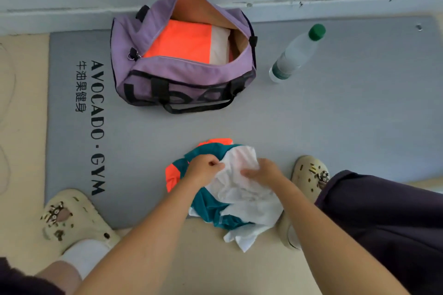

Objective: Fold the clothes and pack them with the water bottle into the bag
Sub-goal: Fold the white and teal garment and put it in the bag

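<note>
Left hand (201, 167) and right hand (261, 171) both pinch the white cloth (242, 189) — soft, crumpled, thin fabric, each grip closed on its upper edge. Under the grips lies a rumpled teal-and-orange garment (208, 206), bunched on the near edge of the grey foam mat (335, 127), smooth, printed with black lettering. Well beyond the grips: purple fabric duffel bag (182, 74), unzipped wide, a flat folded orange-and-white piece (182, 40) inside. Beyond and right of the right grip — clear plastic water bottle (294, 55), green cap, upright on the mat, beside the bag, not touching. Cream perforated clogs (72, 218) flank the pile.
</note>
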### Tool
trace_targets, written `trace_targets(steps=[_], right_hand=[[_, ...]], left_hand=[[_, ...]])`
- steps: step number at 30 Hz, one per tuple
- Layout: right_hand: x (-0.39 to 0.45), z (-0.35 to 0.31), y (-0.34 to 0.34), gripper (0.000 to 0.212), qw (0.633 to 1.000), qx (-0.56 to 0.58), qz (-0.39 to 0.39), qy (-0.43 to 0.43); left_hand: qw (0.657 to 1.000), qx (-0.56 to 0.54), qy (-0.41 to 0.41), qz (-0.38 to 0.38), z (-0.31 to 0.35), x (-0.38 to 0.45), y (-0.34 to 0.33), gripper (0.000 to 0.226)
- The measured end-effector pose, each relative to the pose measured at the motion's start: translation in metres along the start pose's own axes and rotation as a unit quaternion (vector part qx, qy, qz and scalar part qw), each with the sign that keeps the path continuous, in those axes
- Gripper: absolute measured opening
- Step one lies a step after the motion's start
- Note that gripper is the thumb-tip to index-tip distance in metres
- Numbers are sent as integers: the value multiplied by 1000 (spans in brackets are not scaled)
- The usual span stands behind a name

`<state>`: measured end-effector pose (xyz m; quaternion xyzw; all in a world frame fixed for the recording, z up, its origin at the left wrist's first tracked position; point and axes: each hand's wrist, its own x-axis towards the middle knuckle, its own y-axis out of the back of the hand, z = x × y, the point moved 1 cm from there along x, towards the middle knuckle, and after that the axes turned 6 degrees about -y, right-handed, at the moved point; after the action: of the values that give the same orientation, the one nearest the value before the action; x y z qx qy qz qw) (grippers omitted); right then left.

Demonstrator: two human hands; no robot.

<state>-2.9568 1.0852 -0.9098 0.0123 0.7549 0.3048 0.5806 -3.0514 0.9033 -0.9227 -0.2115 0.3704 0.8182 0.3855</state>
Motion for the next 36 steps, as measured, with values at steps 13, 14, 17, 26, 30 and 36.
trace_targets(steps=[13,14,17,26,30,36], right_hand=[[-220,-122,139,31,895,263,-144,331],[-241,-124,151,34,882,270,-148,358],[-295,-121,182,47,832,327,-151,423],[-380,-107,196,13,784,340,-126,503],[-379,-97,189,24,795,340,-135,483],[-377,-101,151,21,795,283,-212,493]], left_hand=[[979,-144,-108,99,148,-168,191,59],[983,-110,-133,68,162,-192,204,67],[982,-53,-173,50,188,-257,236,59],[948,-11,-249,197,202,-335,275,82],[935,-4,-246,254,192,-335,271,64],[939,-62,-326,91,201,-324,225,67]])
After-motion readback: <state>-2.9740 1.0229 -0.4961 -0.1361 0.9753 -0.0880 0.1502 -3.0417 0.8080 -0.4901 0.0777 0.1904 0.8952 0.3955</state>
